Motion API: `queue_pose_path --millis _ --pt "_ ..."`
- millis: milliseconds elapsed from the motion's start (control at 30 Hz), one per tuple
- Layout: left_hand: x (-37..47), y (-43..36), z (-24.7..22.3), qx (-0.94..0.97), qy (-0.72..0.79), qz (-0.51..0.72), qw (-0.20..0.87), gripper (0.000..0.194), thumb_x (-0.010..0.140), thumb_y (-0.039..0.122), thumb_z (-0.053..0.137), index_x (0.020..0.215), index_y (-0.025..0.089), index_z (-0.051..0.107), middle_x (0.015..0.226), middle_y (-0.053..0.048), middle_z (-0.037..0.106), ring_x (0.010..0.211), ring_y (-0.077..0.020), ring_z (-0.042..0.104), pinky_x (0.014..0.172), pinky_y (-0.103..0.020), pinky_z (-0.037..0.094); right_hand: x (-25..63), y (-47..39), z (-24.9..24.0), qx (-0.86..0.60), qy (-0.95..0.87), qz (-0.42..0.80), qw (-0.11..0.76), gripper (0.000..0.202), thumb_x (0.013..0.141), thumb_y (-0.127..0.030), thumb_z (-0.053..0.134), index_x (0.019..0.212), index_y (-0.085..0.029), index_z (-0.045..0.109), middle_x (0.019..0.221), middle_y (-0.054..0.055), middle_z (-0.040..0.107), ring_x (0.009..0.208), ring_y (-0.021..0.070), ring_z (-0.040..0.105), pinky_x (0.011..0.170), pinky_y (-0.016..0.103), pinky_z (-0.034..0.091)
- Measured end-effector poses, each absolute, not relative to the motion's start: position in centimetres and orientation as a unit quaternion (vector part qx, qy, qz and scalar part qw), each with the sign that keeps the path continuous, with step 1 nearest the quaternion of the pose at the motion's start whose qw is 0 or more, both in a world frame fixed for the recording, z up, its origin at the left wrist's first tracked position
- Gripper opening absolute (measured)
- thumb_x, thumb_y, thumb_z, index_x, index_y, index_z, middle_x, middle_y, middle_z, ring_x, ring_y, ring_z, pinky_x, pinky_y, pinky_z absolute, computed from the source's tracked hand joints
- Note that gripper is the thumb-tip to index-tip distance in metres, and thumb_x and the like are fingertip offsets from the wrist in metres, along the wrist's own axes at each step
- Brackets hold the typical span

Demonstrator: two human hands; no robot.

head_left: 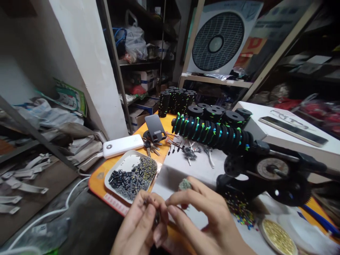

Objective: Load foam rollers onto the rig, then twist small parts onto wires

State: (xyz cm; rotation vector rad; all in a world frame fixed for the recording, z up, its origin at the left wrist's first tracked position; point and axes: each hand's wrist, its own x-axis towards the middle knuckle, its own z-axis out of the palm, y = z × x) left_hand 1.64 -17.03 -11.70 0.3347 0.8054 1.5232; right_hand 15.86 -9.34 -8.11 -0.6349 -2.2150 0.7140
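My left hand [145, 221] is closed, its fingers pinched round something small and dark that I cannot make out. Close against it, my right hand [204, 216] has thumb and forefinger pressed together at the left fingertips; whatever is between them is too small to name. A greenish lump [185, 184] shows at a finger of my right hand. Just beyond my left hand sits a white tray [107, 173] of small dark and grey pieces [132, 177]. Above and right of my hands is a black geared device [271, 168] carrying a ridged black roll [212, 134] wound with green and blue bits.
Black cylinders [176, 101] and foam rolls [212, 111] stand at the back. A white power bank [122, 146], keys [152, 147] and a phone stand [155, 127] lie beyond the tray. Coloured beads [243, 210] and a dish of gold beads [278, 237] are at right. A phone [293, 131] rests on a white box [268, 109].
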Motion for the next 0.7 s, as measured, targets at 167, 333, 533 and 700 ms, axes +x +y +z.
queue_pose_path --millis 167,333,533,700 --pt "2.2 -17.2 -12.4 0.179 0.365 0.639 0.653 0.043 0.073 0.052 0.080 0.077 0.020 0.052 0.060 0.006 0.061 0.044 -0.0021 0.041 0.047 -0.017 0.029 15.8 -9.1 -8.3 -0.283 -0.829 0.332 0.349 0.018 0.090 -0.019 0.060 0.081 -0.022 0.076 0.068 0.002 0.056 0.066 0.0162 0.054 0.059 0.028 0.043" --pt "2.7 -17.2 -12.9 0.217 0.400 0.668 0.588 0.040 0.078 0.051 0.076 0.077 0.021 0.051 0.058 0.009 0.052 0.046 -0.0037 0.043 0.048 -0.018 0.033 15.5 -9.2 -8.8 -0.259 -0.825 0.340 0.369 0.016 0.087 -0.017 0.064 0.084 -0.022 0.078 0.067 0.003 0.060 0.066 0.0166 0.053 0.057 0.027 0.041" --pt "2.5 -17.4 -12.4 0.161 0.367 0.707 0.583 0.040 0.076 0.046 0.081 0.071 0.019 0.051 0.059 0.007 0.055 0.047 -0.0028 0.039 0.046 -0.017 0.023 15.8 -8.8 -8.8 -0.201 -0.850 0.302 0.383 0.017 0.089 -0.013 0.062 0.085 -0.017 0.078 0.068 0.005 0.055 0.068 0.0176 0.051 0.058 0.028 0.042" --pt "1.6 -17.9 -12.3 0.170 0.350 0.722 0.573 0.034 0.080 0.042 0.078 0.072 0.020 0.054 0.058 0.006 0.054 0.047 -0.0033 0.035 0.046 -0.021 0.017 16.1 -8.2 -8.9 -0.200 -0.871 0.257 0.367 0.017 0.091 -0.012 0.060 0.089 -0.018 0.076 0.071 0.005 0.052 0.068 0.0182 0.051 0.057 0.029 0.042"
